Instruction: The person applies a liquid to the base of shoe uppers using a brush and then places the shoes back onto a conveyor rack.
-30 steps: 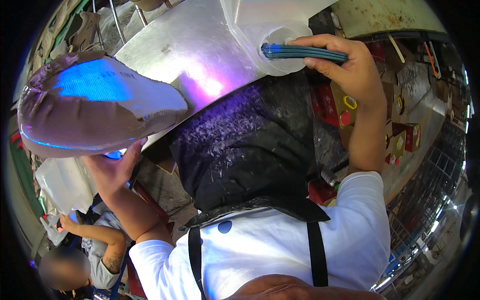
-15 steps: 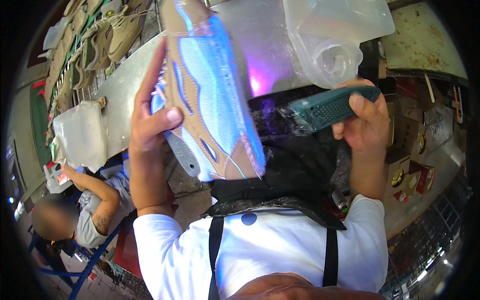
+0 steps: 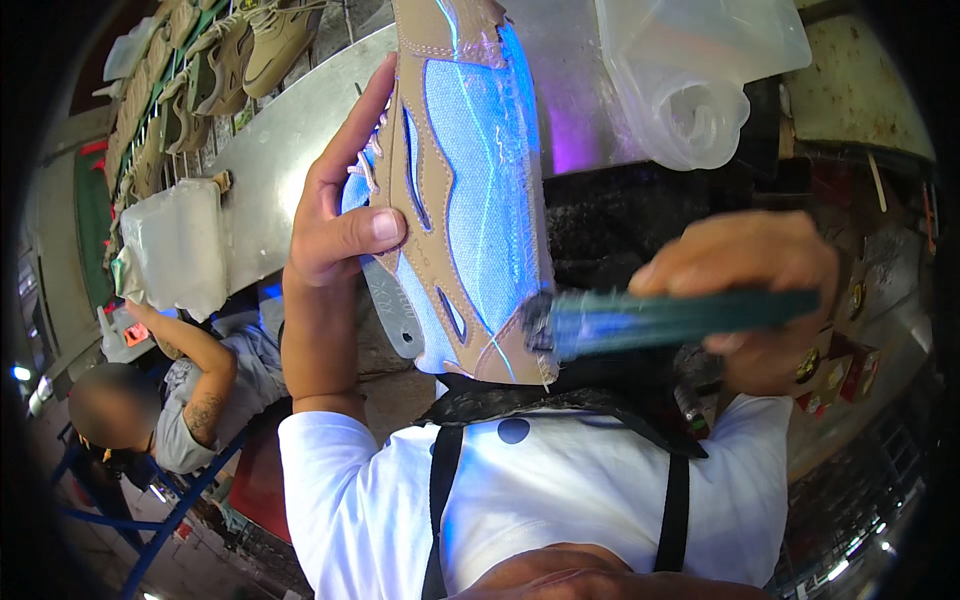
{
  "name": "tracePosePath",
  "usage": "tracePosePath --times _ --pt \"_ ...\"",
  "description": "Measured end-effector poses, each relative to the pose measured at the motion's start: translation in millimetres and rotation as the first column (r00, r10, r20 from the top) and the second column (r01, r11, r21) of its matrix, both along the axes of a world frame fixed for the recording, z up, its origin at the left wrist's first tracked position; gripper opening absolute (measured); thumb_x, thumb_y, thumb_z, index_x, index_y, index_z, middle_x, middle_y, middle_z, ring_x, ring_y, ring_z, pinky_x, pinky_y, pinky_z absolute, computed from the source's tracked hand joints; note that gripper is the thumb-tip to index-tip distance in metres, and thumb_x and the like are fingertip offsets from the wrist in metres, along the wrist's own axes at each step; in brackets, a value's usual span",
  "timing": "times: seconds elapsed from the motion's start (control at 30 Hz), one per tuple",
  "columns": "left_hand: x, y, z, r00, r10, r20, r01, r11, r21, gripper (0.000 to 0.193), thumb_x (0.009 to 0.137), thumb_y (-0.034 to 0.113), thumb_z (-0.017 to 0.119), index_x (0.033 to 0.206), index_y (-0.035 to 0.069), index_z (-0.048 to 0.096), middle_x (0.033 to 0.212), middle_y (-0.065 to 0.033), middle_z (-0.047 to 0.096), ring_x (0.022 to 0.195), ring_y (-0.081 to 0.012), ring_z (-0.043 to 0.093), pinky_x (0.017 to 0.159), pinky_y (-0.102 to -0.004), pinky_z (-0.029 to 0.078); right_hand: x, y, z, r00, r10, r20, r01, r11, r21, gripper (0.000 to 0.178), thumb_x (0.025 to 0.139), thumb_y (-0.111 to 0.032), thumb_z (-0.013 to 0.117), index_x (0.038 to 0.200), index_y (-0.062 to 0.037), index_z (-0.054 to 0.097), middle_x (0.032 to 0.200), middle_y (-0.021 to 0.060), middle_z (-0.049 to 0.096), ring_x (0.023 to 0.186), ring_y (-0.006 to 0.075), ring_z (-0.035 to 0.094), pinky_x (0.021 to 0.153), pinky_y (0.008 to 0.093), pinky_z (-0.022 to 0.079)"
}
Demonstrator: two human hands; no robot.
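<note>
My left hand [image 3: 345, 215] is closed round the laced side of a tan shoe upper [image 3: 480, 190] with pale mesh panels, its thumb on the tan overlay. The upper stands lengthwise in front of me, and blue light falls across it. A grey flat piece with a hole [image 3: 403, 335] sticks out beside its lower end. To the right, my right hand [image 3: 745, 285], blurred by motion, grips a dark green flat-handled brush [image 3: 690, 318]. The frayed dark tip of the brush meets the upper's lower right edge.
A metal worktop [image 3: 265, 180] runs behind the upper. On it stand a translucent plastic container [image 3: 690, 90] at the right and another translucent tub [image 3: 175, 245] at the left. Several tan shoes [image 3: 285, 45] hang at far left. A co-worker [image 3: 200, 400] sits at lower left.
My right hand has swung the brush down and leftward, turning it edge-on, until its tip meets the upper. The upper and my left hand appear slightly farther right in view.
</note>
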State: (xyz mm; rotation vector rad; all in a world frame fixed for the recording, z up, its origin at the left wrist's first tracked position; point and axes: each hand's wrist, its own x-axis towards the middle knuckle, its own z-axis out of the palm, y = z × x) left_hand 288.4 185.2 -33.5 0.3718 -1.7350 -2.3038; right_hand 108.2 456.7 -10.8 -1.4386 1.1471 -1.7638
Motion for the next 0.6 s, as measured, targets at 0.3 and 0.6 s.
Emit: tracePosePath --times 0.3,0.6 --pt "7 -10 12 0.999 -0.038 0.014 0.039 0.998 -0.058 0.114 0.063 0.027 0.083 0.157 -0.007 0.028 0.152 -0.022 0.047 0.139 -0.0281 0.049 0.119 -0.0363 0.03 -27 -23 13 0.897 -0.166 -0.41 0.163 0.986 -0.043 0.039 0.09 -0.007 0.07 0.124 0.0104 0.061 0.111 0.0298 0.068 0.072 0.0198 0.07 0.068 0.0292 0.059" --pt "11 -22 11 0.999 -0.024 0.024 0.026 0.994 -0.106 0.112 0.063 0.026 0.083 0.156 -0.006 0.031 0.15 -0.0216 0.049 0.136 -0.0273 0.052 0.117 -0.0359 0.032 13 -18 18 0.893 -0.16 -0.421 0.205 0.977 0.064 0.034 0.088 -0.007 0.071 0.117 0.0091 0.063 0.105 0.0277 0.07 0.072 0.0213 0.072 0.068 0.0304 0.06"
